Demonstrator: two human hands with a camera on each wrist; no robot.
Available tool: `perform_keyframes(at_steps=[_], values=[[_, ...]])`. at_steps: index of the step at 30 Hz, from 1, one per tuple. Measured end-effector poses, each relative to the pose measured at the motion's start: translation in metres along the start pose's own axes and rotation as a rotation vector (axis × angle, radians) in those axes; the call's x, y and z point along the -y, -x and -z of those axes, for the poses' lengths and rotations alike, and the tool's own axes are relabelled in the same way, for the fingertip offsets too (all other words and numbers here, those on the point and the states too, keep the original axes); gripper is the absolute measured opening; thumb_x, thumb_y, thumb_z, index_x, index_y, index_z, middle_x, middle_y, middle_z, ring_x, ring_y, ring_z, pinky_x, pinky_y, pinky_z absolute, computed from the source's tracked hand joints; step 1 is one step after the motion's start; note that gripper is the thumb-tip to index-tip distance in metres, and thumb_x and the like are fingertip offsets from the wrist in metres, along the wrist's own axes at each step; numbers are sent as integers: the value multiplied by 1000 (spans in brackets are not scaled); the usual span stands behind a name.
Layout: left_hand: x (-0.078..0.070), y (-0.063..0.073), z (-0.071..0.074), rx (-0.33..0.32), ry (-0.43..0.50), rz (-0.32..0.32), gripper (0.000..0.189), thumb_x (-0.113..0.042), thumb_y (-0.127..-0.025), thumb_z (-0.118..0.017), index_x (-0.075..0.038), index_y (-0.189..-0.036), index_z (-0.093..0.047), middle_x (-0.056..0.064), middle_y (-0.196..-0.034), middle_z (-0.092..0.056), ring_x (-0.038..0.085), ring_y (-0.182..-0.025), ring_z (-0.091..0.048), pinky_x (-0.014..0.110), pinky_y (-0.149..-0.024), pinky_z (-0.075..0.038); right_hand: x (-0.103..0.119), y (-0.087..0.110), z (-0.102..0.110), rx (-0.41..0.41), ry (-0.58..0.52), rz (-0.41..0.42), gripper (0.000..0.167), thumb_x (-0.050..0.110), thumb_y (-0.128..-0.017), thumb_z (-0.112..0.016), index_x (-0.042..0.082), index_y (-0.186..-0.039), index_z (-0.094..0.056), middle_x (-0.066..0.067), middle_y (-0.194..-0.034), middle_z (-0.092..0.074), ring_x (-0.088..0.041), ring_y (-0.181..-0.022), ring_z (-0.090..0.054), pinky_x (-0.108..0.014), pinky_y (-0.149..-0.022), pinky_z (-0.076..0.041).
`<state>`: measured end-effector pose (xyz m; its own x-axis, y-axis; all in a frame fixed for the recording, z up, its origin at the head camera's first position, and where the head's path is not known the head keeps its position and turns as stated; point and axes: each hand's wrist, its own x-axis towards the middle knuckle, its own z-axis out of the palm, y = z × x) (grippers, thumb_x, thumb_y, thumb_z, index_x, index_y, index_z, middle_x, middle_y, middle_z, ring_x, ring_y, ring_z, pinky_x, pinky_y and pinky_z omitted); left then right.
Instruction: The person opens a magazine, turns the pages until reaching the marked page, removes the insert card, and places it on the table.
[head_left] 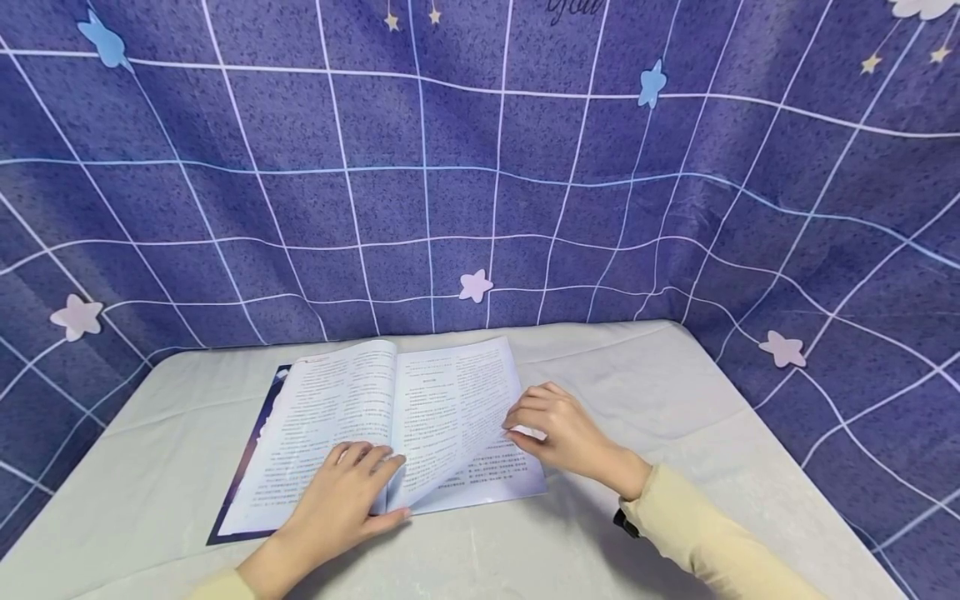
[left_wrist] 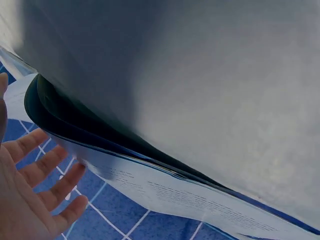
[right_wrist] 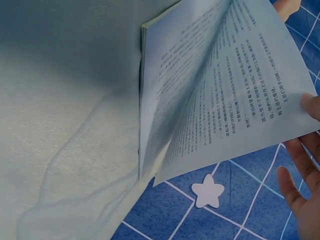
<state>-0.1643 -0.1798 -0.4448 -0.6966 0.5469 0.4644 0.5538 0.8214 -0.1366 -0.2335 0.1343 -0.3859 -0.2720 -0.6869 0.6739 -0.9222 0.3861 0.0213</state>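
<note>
An open magazine (head_left: 315,417) with columns of small print lies on the pale tabletop, its dark cover edge showing at the left. My left hand (head_left: 341,500) rests with spread fingers across the lower end of the fold. In the left wrist view that hand (left_wrist: 37,187) has loosely extended fingers beside the bottom edges of the pages. At the right side, my right hand (head_left: 558,429) pinches the outer edge of one page (right_wrist: 240,95). Thumb in front and fingers behind, it holds this page lifted and curved above the printed sheet beneath.
A pale cloth (head_left: 637,375) with soft creases covers the table. Behind and at the sides hangs a blue curtain (head_left: 450,208) with a line grid and stars. A dark band (head_left: 626,523) shows at the right sleeve's cuff.
</note>
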Motion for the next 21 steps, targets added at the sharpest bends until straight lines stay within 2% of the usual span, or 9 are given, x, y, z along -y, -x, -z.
perform_keyframes(at_steps=[13, 21], values=[[-4, -3, -2, 28, -25, -17, 57, -58, -73, -63, -15, -110, -63, 3, -104, -63, 25, -97, -55, 45, -87, -40, 1, -6, 0, 3, -5, -17, 9, 17, -73, -73, 16, -81, -67, 9, -81, -66, -8, -81, -59, -27, -79, -43], [-4, -1, -2, 31, -18, -8, 53, -53, -76, -63, -15, -112, -62, 2, -105, -63, 24, -100, -54, 45, -88, -40, 1, -6, 2, 8, -24, -55, 17, 19, -73, -73, 13, -88, -66, 5, -89, -67, -10, -87, -59, -28, -80, -43]])
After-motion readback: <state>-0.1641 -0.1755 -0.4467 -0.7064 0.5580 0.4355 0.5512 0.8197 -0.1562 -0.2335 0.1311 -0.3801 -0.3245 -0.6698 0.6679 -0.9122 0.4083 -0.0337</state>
